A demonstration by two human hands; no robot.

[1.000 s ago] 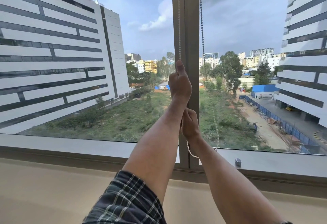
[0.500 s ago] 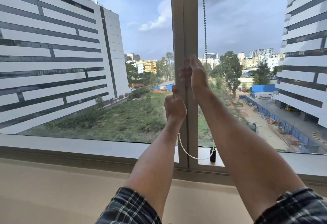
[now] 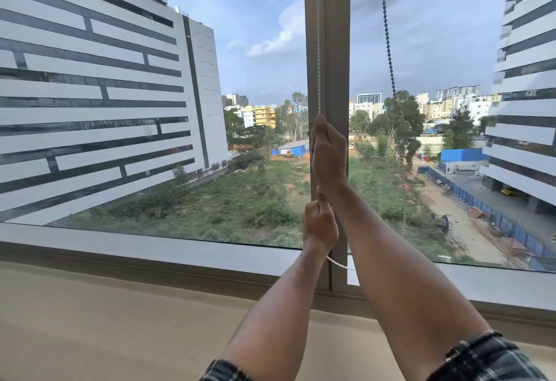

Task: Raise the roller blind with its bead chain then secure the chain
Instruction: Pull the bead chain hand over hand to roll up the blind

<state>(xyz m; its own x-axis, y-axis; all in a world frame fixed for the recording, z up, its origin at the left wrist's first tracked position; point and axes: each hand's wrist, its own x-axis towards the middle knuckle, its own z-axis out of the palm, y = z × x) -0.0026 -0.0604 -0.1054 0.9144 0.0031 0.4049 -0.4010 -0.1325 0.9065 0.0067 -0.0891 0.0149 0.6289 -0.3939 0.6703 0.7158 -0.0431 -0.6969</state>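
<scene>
A white bead chain [image 3: 318,49] hangs in front of the grey window mullion [image 3: 337,49]. Its other strand [image 3: 386,34] hangs to the right and looks dark against the sky. My right hand [image 3: 328,152] grips the left strand at mid height, thumb pointing up. Just below it my left hand [image 3: 320,225] grips the same strand in a fist. The bottom loop of the chain [image 3: 337,264] curves out under my left wrist and disappears behind my right forearm. The roller blind itself is out of view above.
A wide beige sill [image 3: 120,320] runs below the window frame [image 3: 150,245]. Both forearms cross the sill from the lower right, with plaid sleeves at the bottom edge. Outside the glass are tall white buildings and a green lot.
My right hand went from below my left hand to above it on the chain. Since then both hands have come down along the strand, and the loop's bottom end is now behind my right forearm.
</scene>
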